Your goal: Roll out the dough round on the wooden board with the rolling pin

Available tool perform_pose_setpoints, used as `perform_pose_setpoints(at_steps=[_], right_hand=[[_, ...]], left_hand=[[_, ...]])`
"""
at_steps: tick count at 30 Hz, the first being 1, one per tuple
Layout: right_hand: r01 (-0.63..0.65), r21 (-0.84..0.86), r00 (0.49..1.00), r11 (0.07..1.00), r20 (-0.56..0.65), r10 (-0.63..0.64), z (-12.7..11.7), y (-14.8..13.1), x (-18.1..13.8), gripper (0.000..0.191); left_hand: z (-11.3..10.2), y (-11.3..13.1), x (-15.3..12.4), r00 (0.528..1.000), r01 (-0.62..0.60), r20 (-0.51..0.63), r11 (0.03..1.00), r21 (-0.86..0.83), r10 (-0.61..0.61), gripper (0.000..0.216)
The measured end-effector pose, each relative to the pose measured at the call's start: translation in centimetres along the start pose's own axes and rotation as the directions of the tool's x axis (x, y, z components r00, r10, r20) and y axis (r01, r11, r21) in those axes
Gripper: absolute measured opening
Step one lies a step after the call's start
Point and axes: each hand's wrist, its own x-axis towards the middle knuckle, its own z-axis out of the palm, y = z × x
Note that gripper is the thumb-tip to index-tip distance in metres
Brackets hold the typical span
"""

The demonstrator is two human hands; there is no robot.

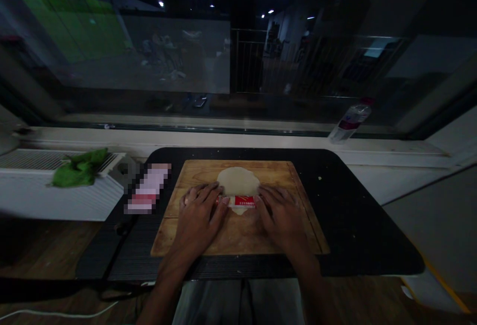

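Note:
A flat, pale round of dough lies on a wooden cutting board. Across its near part rests a rolling pin with a red and white label. My left hand is over the pin's left part, fingers bent across it and thumb along the near side. Over the right part is my right hand, held the same way, its thumb beside the label. Both hands hide the ends of the pin, and only the labelled middle shows between them. A small edge of dough peeks out on the near side of the pin.
The board sits on a black table with a few small crumbs. Left of the board is a blurred-out pinkish phone-shaped item. A green cloth lies on the radiator. A plastic bottle stands on the sill by the dark window.

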Motion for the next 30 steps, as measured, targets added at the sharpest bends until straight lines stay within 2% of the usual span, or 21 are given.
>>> perform_pose_setpoints(at_steps=[10,22,30], right_hand=[[-0.063,-0.066,0.997,0.996,0.050,0.067,-0.4,-1.5,0.9,0.038],[-0.066,-0.114,0.991,0.991,0.108,0.079,-1.2,-2.0,2.7,0.042],[-0.003,-0.097,0.983,0.995,0.183,0.021,-1.6,-1.5,4.8,0.047]], left_hand=[[-0.6,0.8,1.4,0.999,0.035,0.039,0.995,0.092,-0.039,0.036],[-1.0,1.3,2.3,0.997,0.035,0.059,0.991,0.127,-0.043,0.035],[-1.2,1.4,3.9,0.995,0.010,0.101,0.989,0.146,-0.025,0.034]])
